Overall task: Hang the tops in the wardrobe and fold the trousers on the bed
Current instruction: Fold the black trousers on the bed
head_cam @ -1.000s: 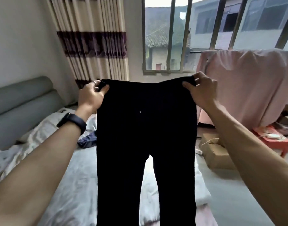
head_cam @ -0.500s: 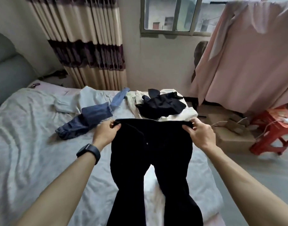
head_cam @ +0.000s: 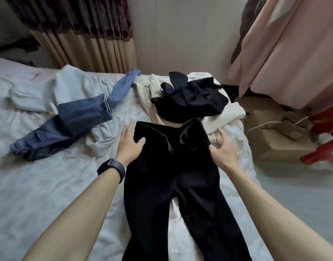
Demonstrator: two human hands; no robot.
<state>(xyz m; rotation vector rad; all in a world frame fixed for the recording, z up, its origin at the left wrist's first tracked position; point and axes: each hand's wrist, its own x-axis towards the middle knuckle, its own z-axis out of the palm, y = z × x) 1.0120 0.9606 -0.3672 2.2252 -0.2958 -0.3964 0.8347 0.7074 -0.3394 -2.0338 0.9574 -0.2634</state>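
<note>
Black trousers (head_cam: 171,176) lie flat on the white bed (head_cam: 39,185), waist away from me and legs running toward me. My left hand (head_cam: 128,146) rests at the left side of the waist, fingers straight along the edge and thumb on the fabric. At the right hip, my right hand (head_cam: 223,149) has its fingers spread and relaxed, the thumb touching the cloth. Neither hand grips anything. Beyond the waist sit a crumpled black garment (head_cam: 192,100) on a cream garment (head_cam: 226,115), blue jeans (head_cam: 71,125) and a pale top (head_cam: 67,87).
A pink cloth (head_cam: 293,53) hangs at the right, over a cardboard box (head_cam: 275,136) and a red stool (head_cam: 326,140) on the floor. A striped curtain (head_cam: 86,44) hangs behind the bed. The bed's right edge runs close to the trousers.
The trousers came down from being held up in the air to lying flat on the bed. Both hands let go of the waistband and slid down to its sides.
</note>
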